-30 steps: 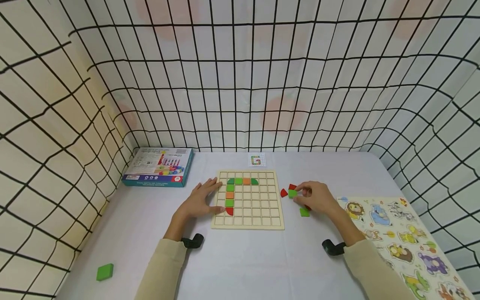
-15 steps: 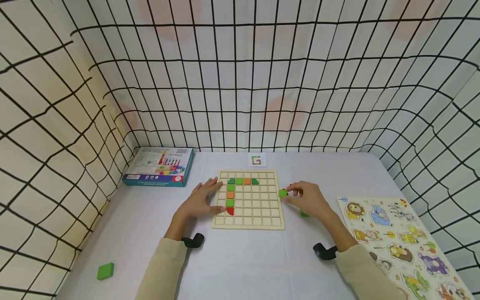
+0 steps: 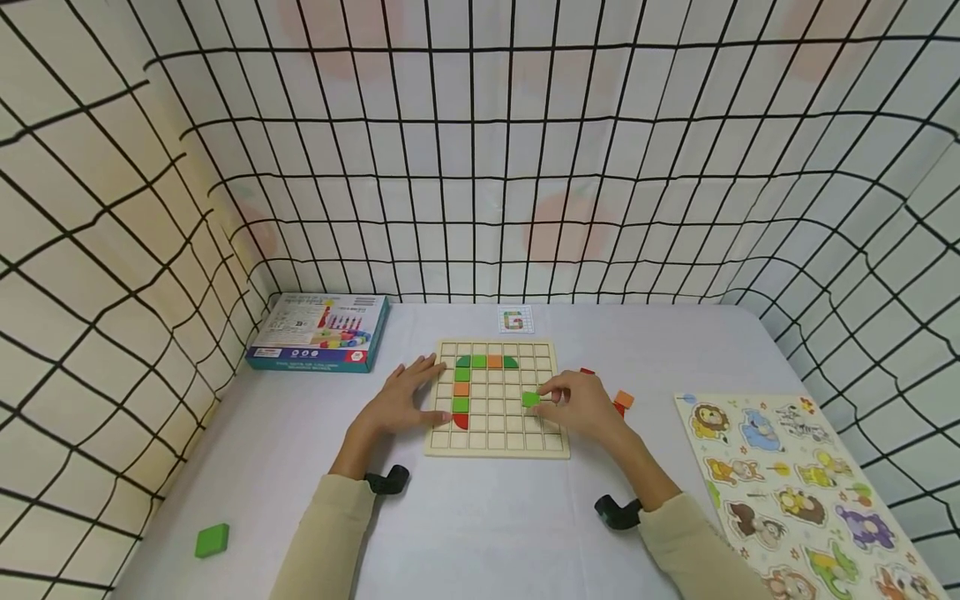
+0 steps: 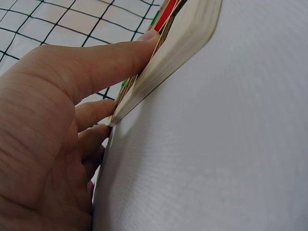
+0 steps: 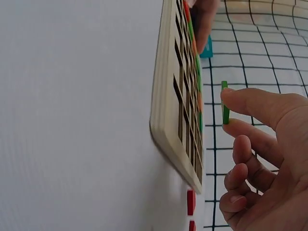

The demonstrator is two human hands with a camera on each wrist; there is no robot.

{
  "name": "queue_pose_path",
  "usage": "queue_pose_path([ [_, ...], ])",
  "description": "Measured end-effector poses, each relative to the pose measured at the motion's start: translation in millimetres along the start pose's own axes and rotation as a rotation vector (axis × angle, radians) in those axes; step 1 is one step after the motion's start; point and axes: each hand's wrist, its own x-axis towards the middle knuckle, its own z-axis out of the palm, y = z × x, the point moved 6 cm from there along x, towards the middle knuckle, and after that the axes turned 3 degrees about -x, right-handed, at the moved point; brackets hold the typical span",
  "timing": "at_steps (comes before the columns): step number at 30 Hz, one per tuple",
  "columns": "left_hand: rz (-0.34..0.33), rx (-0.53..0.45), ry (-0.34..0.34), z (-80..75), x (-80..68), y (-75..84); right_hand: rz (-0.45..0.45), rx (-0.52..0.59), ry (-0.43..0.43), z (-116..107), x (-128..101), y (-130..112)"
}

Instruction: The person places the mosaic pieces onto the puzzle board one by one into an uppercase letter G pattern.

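A wooden grid board (image 3: 495,437) lies on the white cloth. Green and orange tiles run along its upper row and down the left column, ending in a red quarter-round tile (image 3: 461,422). Against the board's left edge rests my left hand (image 3: 395,402), fingers spread and the thumb over the rim near the red tile. Between thumb and index finger, my right hand (image 3: 587,406) pinches a green square tile (image 3: 530,400) over the right part of the grid. In the right wrist view this green tile (image 5: 225,108) is held edge-on above the board's surface, the other fingers curled.
Right of the board lie an orange tile (image 3: 625,399) and red pieces (image 3: 588,371). A small pattern card (image 3: 515,320) is behind the board. A game box (image 3: 318,333) stands back left, a green block (image 3: 212,541) front left, and an animal puzzle board (image 3: 738,450) at right.
My right hand has taken the green tile from the loose pieces and carried it left over the board, uncovering an orange and a red piece. The left hand has stayed in place.
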Motion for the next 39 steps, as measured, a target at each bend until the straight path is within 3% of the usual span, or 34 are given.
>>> queue_pose_path([
  [12, 0.004, -0.004, -0.001, 0.0, -0.4, -0.6, -0.042, 0.067, -0.055, 30, 0, -24],
  [28, 0.037, -0.009, 0.000, 0.8, 0.5, -0.1, -0.101, 0.117, -0.113, 63, 5, -38],
  [39, 0.035, 0.010, 0.001, 0.3, 1.8, -1.0, -0.103, 0.058, -0.154, 72, 9, -47],
])
